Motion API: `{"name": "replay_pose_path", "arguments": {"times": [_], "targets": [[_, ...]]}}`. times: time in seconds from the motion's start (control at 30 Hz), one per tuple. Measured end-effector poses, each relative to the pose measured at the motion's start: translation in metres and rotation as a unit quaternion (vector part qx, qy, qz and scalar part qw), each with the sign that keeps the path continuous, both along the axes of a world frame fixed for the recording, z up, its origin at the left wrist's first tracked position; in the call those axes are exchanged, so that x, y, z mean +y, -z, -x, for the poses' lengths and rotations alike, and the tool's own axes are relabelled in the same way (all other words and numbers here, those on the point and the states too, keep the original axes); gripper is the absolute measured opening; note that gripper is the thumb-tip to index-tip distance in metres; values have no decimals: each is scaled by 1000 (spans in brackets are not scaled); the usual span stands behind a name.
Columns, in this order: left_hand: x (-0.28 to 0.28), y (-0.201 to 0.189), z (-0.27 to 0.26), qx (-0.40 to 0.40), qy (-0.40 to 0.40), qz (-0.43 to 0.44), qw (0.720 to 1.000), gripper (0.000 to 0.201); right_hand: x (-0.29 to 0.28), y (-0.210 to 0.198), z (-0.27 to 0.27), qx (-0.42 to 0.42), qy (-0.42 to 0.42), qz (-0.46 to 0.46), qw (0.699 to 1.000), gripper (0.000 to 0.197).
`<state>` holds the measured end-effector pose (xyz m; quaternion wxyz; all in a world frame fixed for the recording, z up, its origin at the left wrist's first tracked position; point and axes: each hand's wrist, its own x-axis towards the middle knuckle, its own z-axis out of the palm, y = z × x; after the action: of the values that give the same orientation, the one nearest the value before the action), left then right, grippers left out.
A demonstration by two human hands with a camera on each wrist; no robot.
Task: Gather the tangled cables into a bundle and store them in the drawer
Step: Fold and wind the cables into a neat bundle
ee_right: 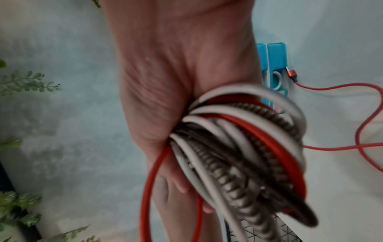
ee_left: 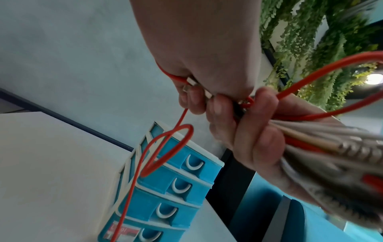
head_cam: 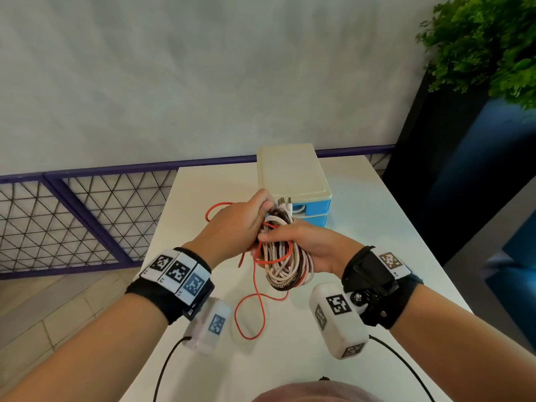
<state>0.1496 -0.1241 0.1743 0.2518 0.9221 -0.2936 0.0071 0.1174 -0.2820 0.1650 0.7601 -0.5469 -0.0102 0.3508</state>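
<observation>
Above white table (head_cam: 377, 227), just before blue drawer unit (head_cam: 313, 207) | cable bundle (head_cam: 285, 265) coiled, held off the surface | right hand (head_cam: 313, 248) wrapped round coil's middle | left hand (head_cam: 240, 224) clenched on plug ends at top, touching right | red cable (head_cam: 249, 314) trailing loose onto table | drawers closed

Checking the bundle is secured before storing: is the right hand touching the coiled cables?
Touching. The right wrist view shows the right hand with the cable bundle pressed into its palm; the head view shows its thumb laid over the coils.
</observation>
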Motion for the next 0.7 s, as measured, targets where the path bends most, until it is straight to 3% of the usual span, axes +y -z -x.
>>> {"name": "replay_pose_path", "arguments": {"times": [0.1, 0.2, 0.37, 0.47, 0.53, 0.7], "targets": [[1, 1, -9, 71, -12, 45, 996, 31, 3, -1, -3, -79, 0, 87, 993, 14], [5, 0, -20, 212, -37, 86, 973, 39, 5, 3, -5, -119, 14, 165, 979, 14], [16, -11, -27, 344, -47, 24, 938, 47, -1, 9, -5, -117, 19, 212, 970, 13], [26, -8, -28, 350, -82, 16, 933, 47, -11, 7, -4, -107, 22, 195, 975, 8], [35, -2, -30, 355, -101, 65, 927, 54, -19, 5, -5, -106, 35, 173, 979, 11], [54, 13, -29, 429, -95, 189, 878, 52, -30, 7, -11, -78, 135, 85, 984, 20]]}}
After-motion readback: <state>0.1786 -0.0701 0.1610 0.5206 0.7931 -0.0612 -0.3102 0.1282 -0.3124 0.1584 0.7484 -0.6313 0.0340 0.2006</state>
